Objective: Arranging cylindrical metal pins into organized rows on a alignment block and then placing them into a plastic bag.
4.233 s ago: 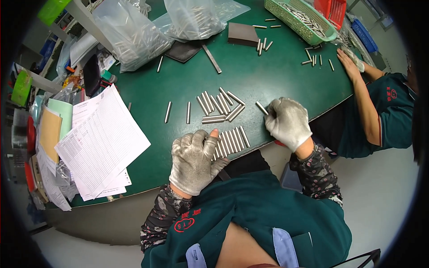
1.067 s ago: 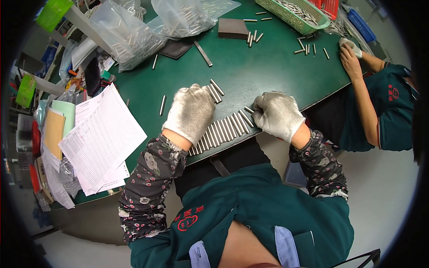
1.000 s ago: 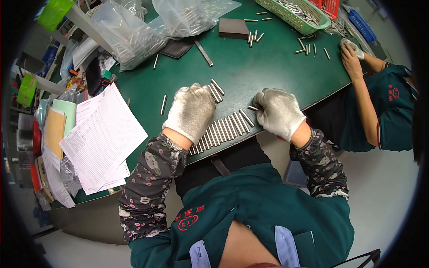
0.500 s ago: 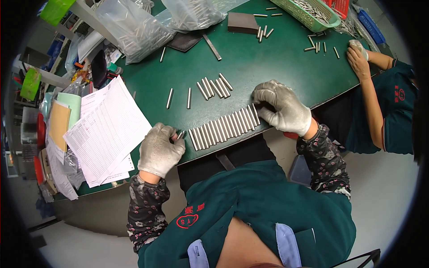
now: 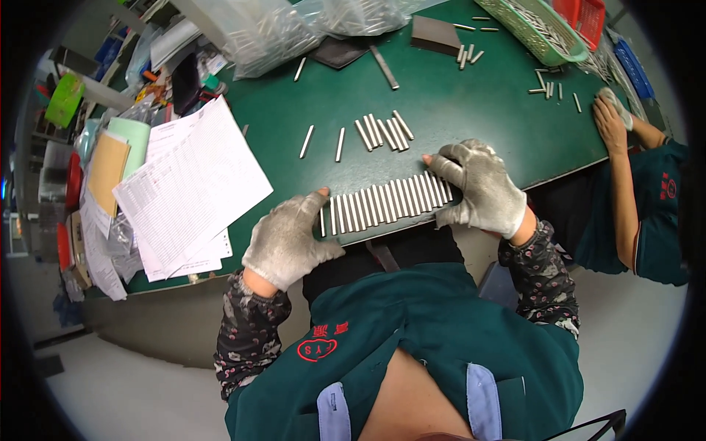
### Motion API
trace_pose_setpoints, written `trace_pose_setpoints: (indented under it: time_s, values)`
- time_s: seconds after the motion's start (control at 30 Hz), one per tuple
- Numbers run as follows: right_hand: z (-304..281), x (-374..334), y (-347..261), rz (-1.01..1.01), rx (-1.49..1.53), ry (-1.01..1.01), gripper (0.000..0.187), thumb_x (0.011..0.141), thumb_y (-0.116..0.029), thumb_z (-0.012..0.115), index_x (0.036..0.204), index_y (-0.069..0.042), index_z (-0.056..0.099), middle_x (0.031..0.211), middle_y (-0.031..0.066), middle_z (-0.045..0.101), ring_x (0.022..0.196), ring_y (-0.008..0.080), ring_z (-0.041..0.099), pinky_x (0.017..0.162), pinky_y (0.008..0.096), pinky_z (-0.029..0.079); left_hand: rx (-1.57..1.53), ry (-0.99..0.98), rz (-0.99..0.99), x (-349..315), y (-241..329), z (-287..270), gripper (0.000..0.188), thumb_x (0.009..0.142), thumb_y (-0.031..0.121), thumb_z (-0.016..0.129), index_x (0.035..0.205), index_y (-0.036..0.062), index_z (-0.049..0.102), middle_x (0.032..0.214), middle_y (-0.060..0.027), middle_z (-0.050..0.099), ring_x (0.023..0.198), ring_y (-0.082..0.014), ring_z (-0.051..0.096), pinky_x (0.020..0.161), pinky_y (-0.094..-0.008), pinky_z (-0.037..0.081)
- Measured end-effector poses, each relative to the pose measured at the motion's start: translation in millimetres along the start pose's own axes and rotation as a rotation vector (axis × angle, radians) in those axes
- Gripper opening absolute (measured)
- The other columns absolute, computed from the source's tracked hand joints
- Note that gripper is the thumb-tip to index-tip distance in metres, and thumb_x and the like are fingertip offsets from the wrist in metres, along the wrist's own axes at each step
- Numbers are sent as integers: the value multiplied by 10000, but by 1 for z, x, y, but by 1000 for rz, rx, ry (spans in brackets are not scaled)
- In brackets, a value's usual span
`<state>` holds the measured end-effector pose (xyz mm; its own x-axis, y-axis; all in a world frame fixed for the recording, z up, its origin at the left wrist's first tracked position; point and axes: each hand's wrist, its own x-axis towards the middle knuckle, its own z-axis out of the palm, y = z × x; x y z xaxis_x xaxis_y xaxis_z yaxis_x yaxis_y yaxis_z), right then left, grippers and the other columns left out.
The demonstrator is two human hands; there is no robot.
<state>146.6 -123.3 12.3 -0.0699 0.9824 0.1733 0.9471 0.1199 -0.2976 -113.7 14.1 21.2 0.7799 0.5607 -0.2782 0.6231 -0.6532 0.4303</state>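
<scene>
The left hand [image 5: 290,239], spread open, frames the left end of a row of metal pins [image 5: 386,202] on the tabletop [image 5: 478,103], long axes pointing away from the person; the right hand [image 5: 482,187], open and curved, frames the right end equally closely.

Free tabletop [image 5: 507,110] beyond right hand [image 5: 478,184]; loose rods [image 5: 391,135] obstruct middle.

The row of pins [image 5: 386,203] is bare metal, smooth and shiny, with bright streaks along the round sides. The green counter [image 5: 294,103] looks smooth and softly glossy. Matt, greyed cloth gloves [image 5: 487,202] cover most of the left hand [image 5: 285,237] and right hand [image 5: 482,184]; the patterned sleeves [image 5: 250,327] are cloth. The bags [image 5: 268,37] are thin, translucent plastic, the green basket [image 5: 581,54] is plastic, and the sheets [image 5: 195,184] are matt paper
</scene>
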Motion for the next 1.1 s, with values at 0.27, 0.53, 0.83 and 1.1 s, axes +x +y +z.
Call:
trace_pose_setpoints:
  time_s: [0.27, 0.53, 0.83, 1.1]
  values:
    - [7, -2, 2, 4, -54, -9, 778, 555, -585, 700, 1155, -99, 611, 1026, 128, 590, 927, 320, 545, 823, 446, 435, -83, 108, 93, 4, -8, 21, 721, 614, 226, 795, 1248, 47, 502, 920, -122, 610, 838, -262, 616, 769, -348, 499]
    - [10, 1, 3, -221, 41, 99, 847, 729, -714, 495, 1256, -52, 523, 1266, 198, 499, 1202, 392, 442, 1007, 496, 325, 5, 165, 112, 4, 10, 4, 886, 582, 398, 798, 1332, 93, 441, 1162, -167, 521, 1123, -337, 488, 933, -445, 411]
    - [3, -4, 22, -393, -86, -201, 819, 790, -705, 374, 1288, -59, 451, 1368, 194, 403, 1293, 391, 339, 1069, 508, 259, 123, 108, 660, 31, 22, 37, 986, 628, 547, 709, 1367, 22, 321, 1364, -235, 376, 1292, -386, 349, 1085, -504, 248]
    - [11, 18, -9, -370, 58, -222, 775, 698, -523, 619, 1285, -40, 466, 1367, 178, 413, 1296, 342, 358, 1087, 461, 265, 134, 52, 663, 26, 16, 21, 976, 638, 536, 704, 1352, -16, 334, 1316, -233, 427, 1250, -393, 401, 1064, -496, 289]
